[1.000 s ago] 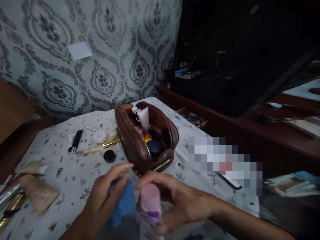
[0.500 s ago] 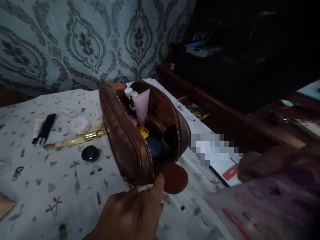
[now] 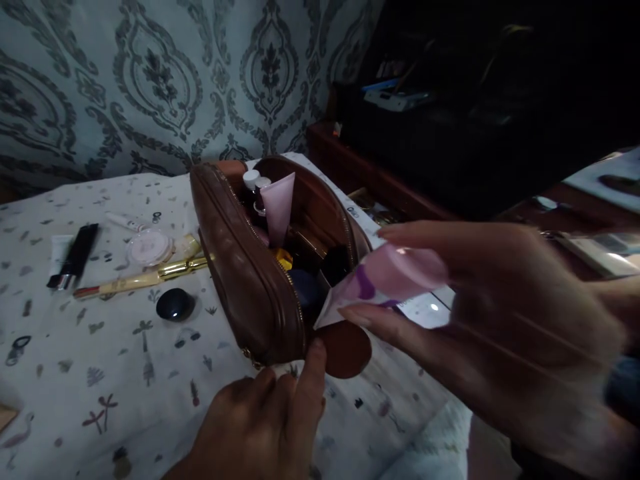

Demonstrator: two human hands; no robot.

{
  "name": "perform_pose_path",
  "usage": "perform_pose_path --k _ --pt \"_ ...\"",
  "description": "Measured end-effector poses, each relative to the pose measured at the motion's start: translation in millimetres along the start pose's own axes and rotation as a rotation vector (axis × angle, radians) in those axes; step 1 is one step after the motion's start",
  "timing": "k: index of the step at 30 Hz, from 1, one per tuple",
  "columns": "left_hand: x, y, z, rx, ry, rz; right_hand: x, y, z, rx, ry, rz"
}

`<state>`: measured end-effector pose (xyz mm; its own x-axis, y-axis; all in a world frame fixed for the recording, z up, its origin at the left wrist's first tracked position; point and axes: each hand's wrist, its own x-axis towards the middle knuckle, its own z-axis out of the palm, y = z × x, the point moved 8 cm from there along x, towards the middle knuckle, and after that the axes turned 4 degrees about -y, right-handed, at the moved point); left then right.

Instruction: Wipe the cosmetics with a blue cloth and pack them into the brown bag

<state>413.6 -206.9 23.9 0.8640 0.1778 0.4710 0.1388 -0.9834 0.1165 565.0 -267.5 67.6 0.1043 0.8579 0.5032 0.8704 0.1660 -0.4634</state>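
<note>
A brown leather makeup bag (image 3: 250, 273) lies unzipped, its round end flap (image 3: 347, 350) folded down toward me. My left hand (image 3: 260, 423) is at this near end, index fingertip on the flap's edge and the other fingers curled. My right hand (image 3: 500, 313) is closed around a pink-and-white squeeze tube (image 3: 395, 273), thumb below and fingers above. The tube's flat white end points down into the bag's opening. Inside the bag stand a light pink tube (image 3: 279, 210) and white-capped bottles, beside a yellow item (image 3: 283, 259) and a dark blue one (image 3: 303, 287).
Left of the bag lie a black tube (image 3: 80, 253), a round pink compact (image 3: 149, 247), a brush with a gold end (image 3: 117, 285) and a dark round item (image 3: 175, 304). A lit phone (image 3: 425, 312) shows behind my right hand. A dark wooden ledge (image 3: 360, 160) runs along the right.
My right hand has come in from the right edge, bringing the pink-and-white tube to the bag's opening. My left hand keeps its place at the flap. The view has shifted slightly.
</note>
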Motion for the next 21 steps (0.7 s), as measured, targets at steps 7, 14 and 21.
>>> perform_pose_path --k 7,14,21 --pt "-0.6 2.0 -2.2 0.026 0.001 0.006 49.9 -20.5 25.8 -0.281 -0.067 -0.065" --pt "1.1 4.9 -4.3 0.115 0.024 0.033 42.0 -27.6 25.2 -0.421 -0.078 -0.161" --pt "-4.7 5.1 0.4 0.169 0.012 0.091 39.6 -25.5 22.2 -0.351 -0.098 -0.156"
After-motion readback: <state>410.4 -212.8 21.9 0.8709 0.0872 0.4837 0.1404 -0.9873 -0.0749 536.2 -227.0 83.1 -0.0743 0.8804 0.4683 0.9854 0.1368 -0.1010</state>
